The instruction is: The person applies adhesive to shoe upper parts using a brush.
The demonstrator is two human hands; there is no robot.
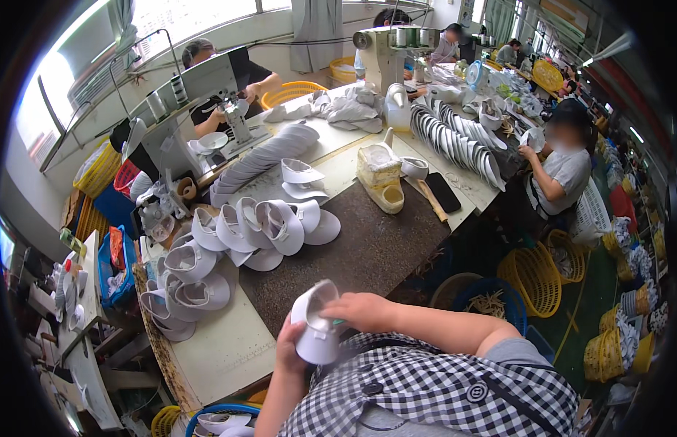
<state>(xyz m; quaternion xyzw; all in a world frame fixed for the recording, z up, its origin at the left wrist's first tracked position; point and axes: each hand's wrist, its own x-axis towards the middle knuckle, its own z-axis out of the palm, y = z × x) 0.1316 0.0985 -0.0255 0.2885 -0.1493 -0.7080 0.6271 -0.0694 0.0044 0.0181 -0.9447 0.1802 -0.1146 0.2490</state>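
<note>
Clamping one white shoe upper [316, 328], both hands' [291, 353] grips sit above a blue basket [211, 414] of uppers.

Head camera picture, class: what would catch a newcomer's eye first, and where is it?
First, the white shoe upper held in both hands, left hand beneath and right hand on top, low in the middle. Then the heap of white uppers on the table ahead, and the yellow baskets on the right.

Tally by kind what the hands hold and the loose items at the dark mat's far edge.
White shoe upper, held: 1
Cream container: 1
White bowl: 1
Black phone: 1
Wooden stick: 1
Total: 5
</note>
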